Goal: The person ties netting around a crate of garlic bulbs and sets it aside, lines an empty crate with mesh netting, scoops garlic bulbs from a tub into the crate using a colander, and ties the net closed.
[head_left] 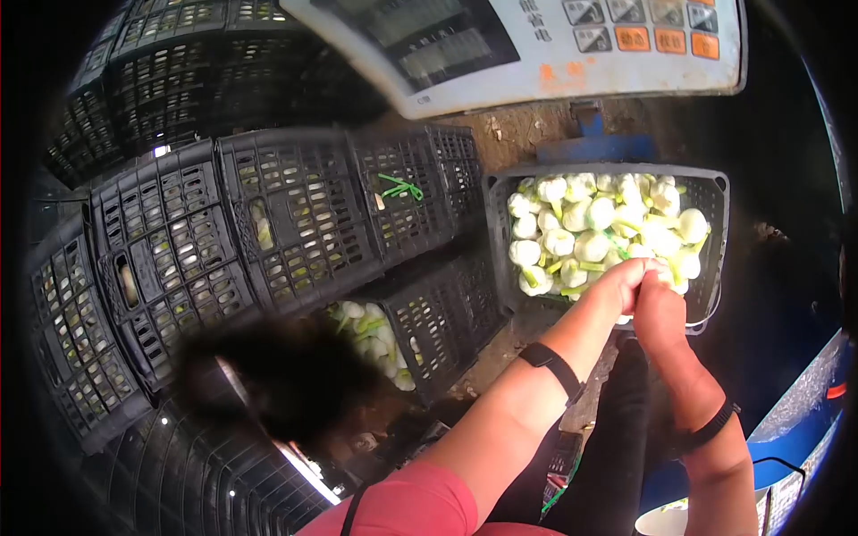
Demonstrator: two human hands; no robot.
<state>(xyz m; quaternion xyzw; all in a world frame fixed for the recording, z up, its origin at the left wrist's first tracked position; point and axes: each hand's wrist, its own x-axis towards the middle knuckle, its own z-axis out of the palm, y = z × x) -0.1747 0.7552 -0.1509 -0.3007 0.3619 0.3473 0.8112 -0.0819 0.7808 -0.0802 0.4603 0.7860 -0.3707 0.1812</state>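
In the head view, the left hand [635, 273] and the right hand [660, 304] meet, touching, over the near edge of a dark crate [608, 168]; their fingers are bent and drawn in close, but I cannot tell whether either grip is clamped on anything, as the hands hide their own fingertips; the garlic bulbs [559, 241], white with short green stems, fill the crate just beyond and to the left of the hands, some right beside them; a dark band [552, 370] circles the left forearm, and another [715, 423] the right; beyond the crate hangs a display panel [536, 67] with grey and orange keys; to the left stand black lattice crates [299, 205], bulbs showing through their slots, with a green tie [401, 188] lying on one.
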